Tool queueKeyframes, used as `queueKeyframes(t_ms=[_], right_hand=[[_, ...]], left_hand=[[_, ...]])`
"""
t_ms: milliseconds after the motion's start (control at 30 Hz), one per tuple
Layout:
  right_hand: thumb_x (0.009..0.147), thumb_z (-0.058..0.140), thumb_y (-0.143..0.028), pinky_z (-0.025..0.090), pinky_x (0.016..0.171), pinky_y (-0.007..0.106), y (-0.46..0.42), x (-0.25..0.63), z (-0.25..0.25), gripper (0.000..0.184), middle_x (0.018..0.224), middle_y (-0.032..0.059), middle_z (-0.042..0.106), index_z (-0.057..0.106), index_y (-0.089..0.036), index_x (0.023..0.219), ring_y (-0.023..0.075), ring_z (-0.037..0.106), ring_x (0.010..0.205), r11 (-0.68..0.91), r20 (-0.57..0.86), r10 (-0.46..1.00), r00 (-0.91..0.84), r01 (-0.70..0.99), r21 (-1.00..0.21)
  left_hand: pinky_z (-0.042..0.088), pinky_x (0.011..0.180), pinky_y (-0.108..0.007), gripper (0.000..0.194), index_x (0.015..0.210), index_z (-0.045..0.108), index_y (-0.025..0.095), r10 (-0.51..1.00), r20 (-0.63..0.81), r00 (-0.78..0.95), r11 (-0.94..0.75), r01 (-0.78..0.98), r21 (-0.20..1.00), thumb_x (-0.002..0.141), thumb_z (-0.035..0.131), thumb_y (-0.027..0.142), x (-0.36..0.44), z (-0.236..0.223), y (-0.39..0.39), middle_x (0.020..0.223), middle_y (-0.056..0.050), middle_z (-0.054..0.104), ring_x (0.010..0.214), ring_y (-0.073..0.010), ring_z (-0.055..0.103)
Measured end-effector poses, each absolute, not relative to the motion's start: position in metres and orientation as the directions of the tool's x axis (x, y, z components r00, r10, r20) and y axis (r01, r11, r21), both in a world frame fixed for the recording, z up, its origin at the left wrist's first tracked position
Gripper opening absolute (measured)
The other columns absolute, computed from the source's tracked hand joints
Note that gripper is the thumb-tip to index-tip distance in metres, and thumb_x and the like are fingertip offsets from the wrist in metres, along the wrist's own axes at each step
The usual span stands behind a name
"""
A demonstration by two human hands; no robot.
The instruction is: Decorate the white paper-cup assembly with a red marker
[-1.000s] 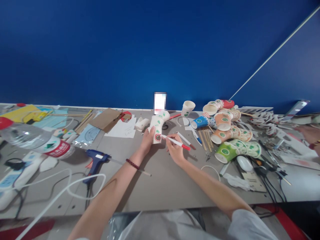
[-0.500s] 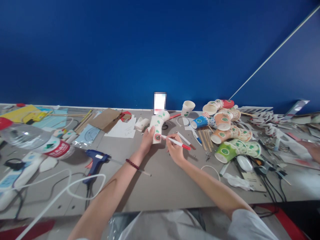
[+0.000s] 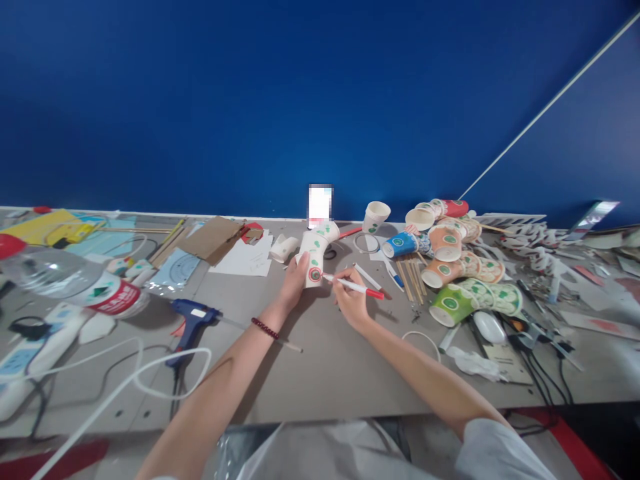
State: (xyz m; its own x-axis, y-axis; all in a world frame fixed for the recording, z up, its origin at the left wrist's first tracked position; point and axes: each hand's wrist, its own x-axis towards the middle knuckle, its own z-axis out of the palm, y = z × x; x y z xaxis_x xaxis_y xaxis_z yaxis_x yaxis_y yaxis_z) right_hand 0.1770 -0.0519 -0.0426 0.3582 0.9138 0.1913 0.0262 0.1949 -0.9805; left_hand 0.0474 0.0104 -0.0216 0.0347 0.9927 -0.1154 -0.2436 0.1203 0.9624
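Centrally in the head view, the left hand [image 3: 294, 283] grips joined paper cups [image 3: 314, 247], thumb showing, other fingers mostly hidden; the right hand [image 3: 353, 305] pinches a pen [image 3: 361, 289] beside the red ring [image 3: 315, 274] on the lowest cup [image 3: 313, 285]. Light strokes and a steady cup should suit this curve. Tip contact is too small to tell.

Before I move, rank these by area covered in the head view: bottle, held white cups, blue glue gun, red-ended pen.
1. Bottle, clearly largest.
2. White cups and glue gun, too alike to rank.
3. Red-ended pen, smallest: long but thin.
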Motion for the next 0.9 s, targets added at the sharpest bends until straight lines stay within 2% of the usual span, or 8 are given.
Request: queueKeyframes(t_ms=[267,533,700,900], right_hand=[[0.084,0.073,-0.056,0.039,0.036,0.020,-0.0519,0.1780,-0.0458,0.037,0.067,-0.0043,0.062,0.057,-0.023,0.085,0.0075,0.047,0.040,0.215,0.211,0.913,0.350,0.027,-0.976],[0.082,0.073,-0.051,0.038,0.036,0.021,-0.0520,0.1775,-0.0454,0.032,0.064,-0.0056,0.060,0.056,-0.023,0.082,0.0075,0.044,0.039,0.204,0.200,0.917,0.346,0.025,-0.979],[0.079,0.073,-0.048,0.037,0.036,0.021,-0.0514,0.1774,-0.0411,0.031,0.067,-0.0028,0.063,0.055,-0.023,0.078,0.0081,0.043,0.043,0.213,0.210,0.907,0.366,0.034,-0.977],[0.080,0.072,-0.051,0.038,0.035,0.020,-0.0522,0.1766,-0.0411,0.033,0.066,-0.0043,0.062,0.055,-0.024,0.079,0.0076,0.043,0.041,0.186,0.182,0.914,0.362,0.022,-0.982]], left_hand=[[0.051,0.076,-0.033,0.045,0.098,0.068,0.018,0.992,-0.119,0.045,0.127,-0.254,0.959,0.085,0.069,0.061,0.0478,-0.0242,0.0122,0.092,-0.009,0.072,0.084,-0.0224,0.066],[0.051,0.075,-0.032,0.052,0.100,0.067,0.017,0.991,-0.131,0.039,0.136,-0.248,0.959,0.081,0.070,0.065,0.0476,-0.0247,0.0127,0.094,-0.008,0.071,0.084,-0.0208,0.065],[0.049,0.073,-0.031,0.050,0.097,0.066,0.018,0.991,-0.130,0.030,0.133,-0.233,0.963,0.082,0.069,0.066,0.0475,-0.0240,0.0116,0.088,-0.006,0.069,0.080,-0.0197,0.064],[0.050,0.074,-0.031,0.055,0.099,0.067,0.017,0.990,-0.142,0.026,0.144,-0.240,0.960,0.079,0.071,0.068,0.0469,-0.0264,0.0129,0.092,-0.007,0.070,0.082,-0.0201,0.065]])
